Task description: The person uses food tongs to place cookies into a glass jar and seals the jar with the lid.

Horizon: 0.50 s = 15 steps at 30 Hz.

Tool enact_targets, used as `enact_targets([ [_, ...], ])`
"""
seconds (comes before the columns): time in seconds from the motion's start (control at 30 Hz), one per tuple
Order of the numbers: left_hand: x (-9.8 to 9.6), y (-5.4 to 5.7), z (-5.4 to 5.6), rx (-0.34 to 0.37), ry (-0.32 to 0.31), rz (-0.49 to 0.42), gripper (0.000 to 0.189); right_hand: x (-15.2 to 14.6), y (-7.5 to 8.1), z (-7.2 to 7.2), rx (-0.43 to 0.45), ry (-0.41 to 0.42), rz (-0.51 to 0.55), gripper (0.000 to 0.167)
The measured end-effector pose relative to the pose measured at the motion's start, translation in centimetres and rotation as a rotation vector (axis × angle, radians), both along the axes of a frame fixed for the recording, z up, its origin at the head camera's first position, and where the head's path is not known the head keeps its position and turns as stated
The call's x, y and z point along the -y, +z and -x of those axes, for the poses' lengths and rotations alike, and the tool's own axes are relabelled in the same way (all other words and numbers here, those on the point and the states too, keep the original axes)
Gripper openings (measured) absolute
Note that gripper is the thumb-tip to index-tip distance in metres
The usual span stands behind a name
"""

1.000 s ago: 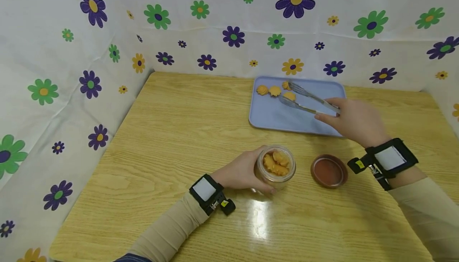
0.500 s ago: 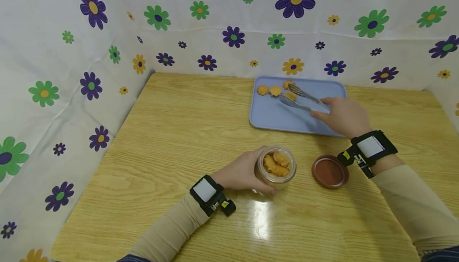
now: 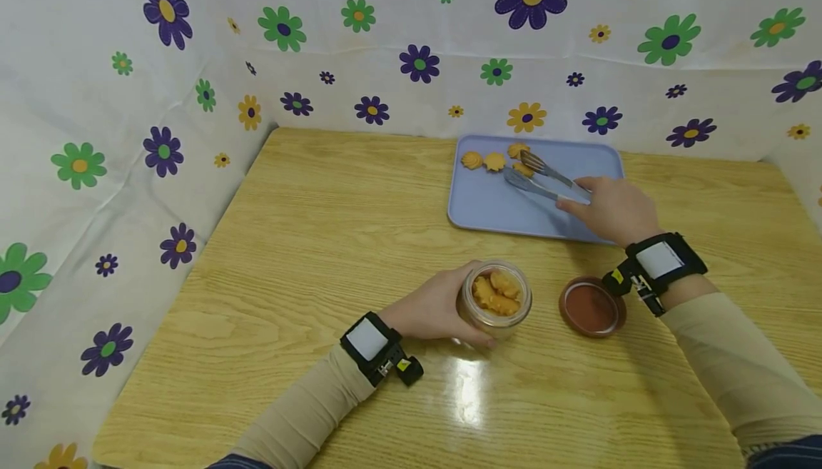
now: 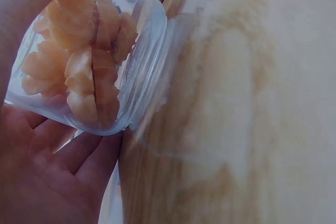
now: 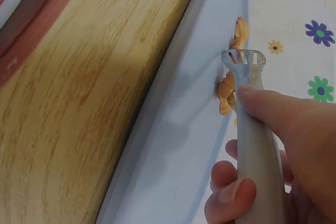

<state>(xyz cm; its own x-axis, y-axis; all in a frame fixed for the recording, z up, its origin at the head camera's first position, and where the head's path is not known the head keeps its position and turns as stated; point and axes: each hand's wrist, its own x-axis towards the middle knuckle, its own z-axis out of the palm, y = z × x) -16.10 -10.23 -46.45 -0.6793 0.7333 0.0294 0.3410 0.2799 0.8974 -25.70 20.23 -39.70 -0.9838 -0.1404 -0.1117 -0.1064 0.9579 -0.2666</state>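
Note:
My left hand (image 3: pixel 437 305) grips a clear glass jar (image 3: pixel 510 324), with fingers and thumb around its side. Ridged golden cookies (image 4: pixel 73 22) fill much of the jar, which has its top uncovered. Over the blue tray (image 3: pixel 494 213), my right hand (image 3: pixel 619 208) holds metal tongs (image 3: pixel 554 172) with slotted ends. The tongs stand spread, one end on either side of a cookie (image 3: pixel 523 168). Another cookie (image 3: pixel 517 150) lies just behind it, and two more, including a swirled cookie (image 3: pixel 472 160), sit farther left on the tray.
A brown round lid (image 3: pixel 591 306) lies on the wooden table (image 3: pixel 308 240), between the jar and my right wrist. A white flowered cloth (image 3: pixel 379 69) hangs along the table's back and left side, close behind the tray.
My right hand has shifted left over the tray, while the tong ends stay around the same cookie. My left hand and the jar have kept their place.

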Motion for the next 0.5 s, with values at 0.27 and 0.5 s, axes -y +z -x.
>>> enact_targets([
  [0.27,-0.01,0.06,-0.02,-0.004,0.004,0.010,0.095,-0.01,-0.37,0.27,0.018,-0.024,-0.006,0.071],
  [0.5,-0.06,0.05,-0.03,0.003,0.007,0.007,0.097,-0.11,-0.41,0.32,0.015,-0.014,0.007,0.068],
])
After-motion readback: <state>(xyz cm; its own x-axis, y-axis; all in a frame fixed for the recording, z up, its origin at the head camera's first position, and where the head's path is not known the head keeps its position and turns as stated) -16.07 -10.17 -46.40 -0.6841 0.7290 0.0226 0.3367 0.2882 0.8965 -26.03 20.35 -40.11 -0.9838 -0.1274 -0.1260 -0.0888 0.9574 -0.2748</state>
